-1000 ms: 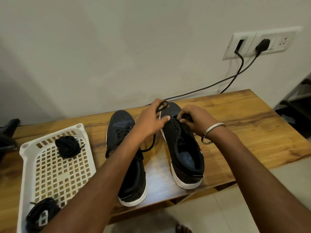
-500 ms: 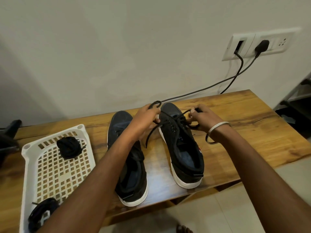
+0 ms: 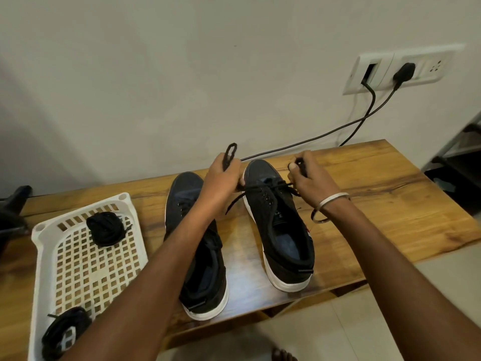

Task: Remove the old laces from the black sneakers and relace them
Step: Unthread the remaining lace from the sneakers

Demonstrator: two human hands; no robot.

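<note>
Two black sneakers with white soles stand side by side on the wooden table point(image 3: 377, 204), toes toward the wall. Over the right sneaker point(image 3: 281, 225), a black lace point(image 3: 265, 188) stretches taut across the upper eyelets. My left hand point(image 3: 222, 178) grips one end of it, and a loop sticks up above my fist. My right hand point(image 3: 309, 175) pinches the other end beside the toe. A loose tail hangs down between the shoes. My left forearm partly covers the left sneaker point(image 3: 192, 230).
A white plastic basket point(image 3: 86, 261) sits at the table's left with two bundles of black laces point(image 3: 106, 229) inside. A wall socket point(image 3: 398, 69) has black cables point(image 3: 312, 139) trailing down behind the table. A dark object point(image 3: 13, 212) is at the far left edge.
Both hands have moved apart, away from the middle of the right sneaker, and the lace between them has gone from slack to taut. My left hand has risen slightly with its loop.
</note>
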